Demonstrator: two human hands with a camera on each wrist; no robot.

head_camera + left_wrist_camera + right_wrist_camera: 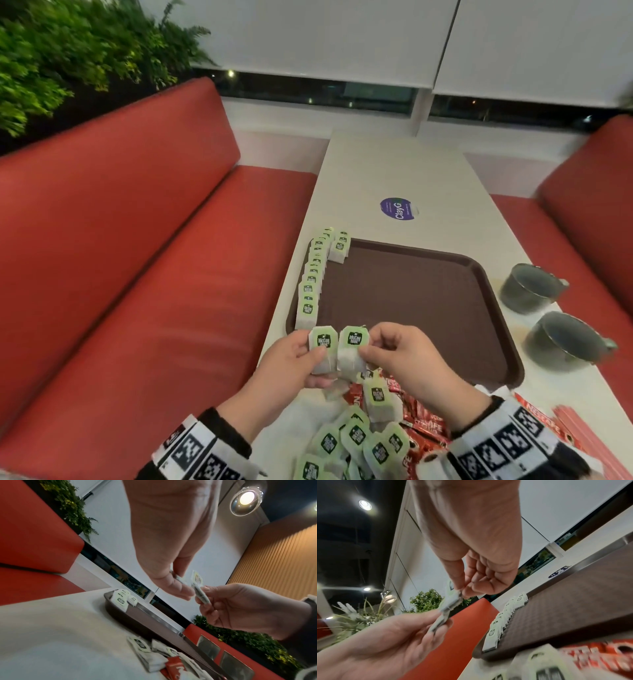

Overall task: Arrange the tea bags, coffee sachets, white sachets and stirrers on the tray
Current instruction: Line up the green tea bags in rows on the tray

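Red padded benches either side of a white table; white blinds over dark windows; green foliage behind; round ceiling lamp lit.

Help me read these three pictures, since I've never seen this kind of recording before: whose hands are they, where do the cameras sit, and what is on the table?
No machine here: a person works bare-handed, wearing three cameras. The big picture comes from the head, looking down; the other two come from each wrist, looking along the fingers.

The left hand and the right hand each pinch one green-labelled tea bag, the left tea bag and the right tea bag, above the table's near end.

On the white table lies a brown tray. A row of tea bags already lines its left edge. Near the person sits an unsorted heap of tea bags and red coffee sachets. Two dark cups stand right of the tray.
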